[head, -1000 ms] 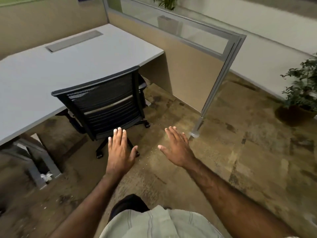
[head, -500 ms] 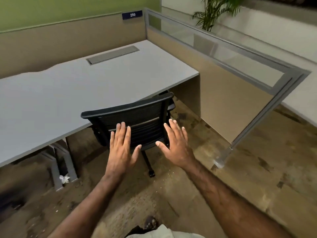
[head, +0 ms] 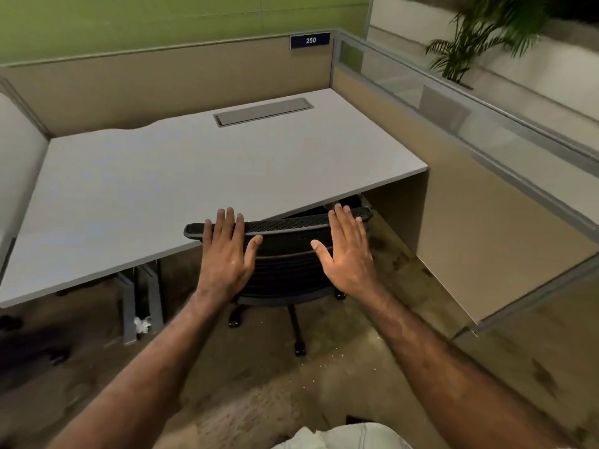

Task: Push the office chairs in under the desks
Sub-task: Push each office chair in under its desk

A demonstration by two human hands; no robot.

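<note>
While both flat, straight-fingered hands, left hand (head: pixel 225 254) and right hand (head: pixel 348 251), press the chair (head: pixel 285 254) backrest, its seat sits under the bare grey desk (head: pixel 194 176) on stained carpet (head: pixel 259 384).

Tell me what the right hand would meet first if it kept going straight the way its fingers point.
The right hand already looks to be against the chair backrest. Straight on, the backrest's top would likely meet the desk front edge first, though depth is unclear from this one view.

Both arms stretched forward, left hand (head: pixel 225 251) and right hand (head: pixel 348 251) flat, fingers straight, thumbs splayed inward
</note>
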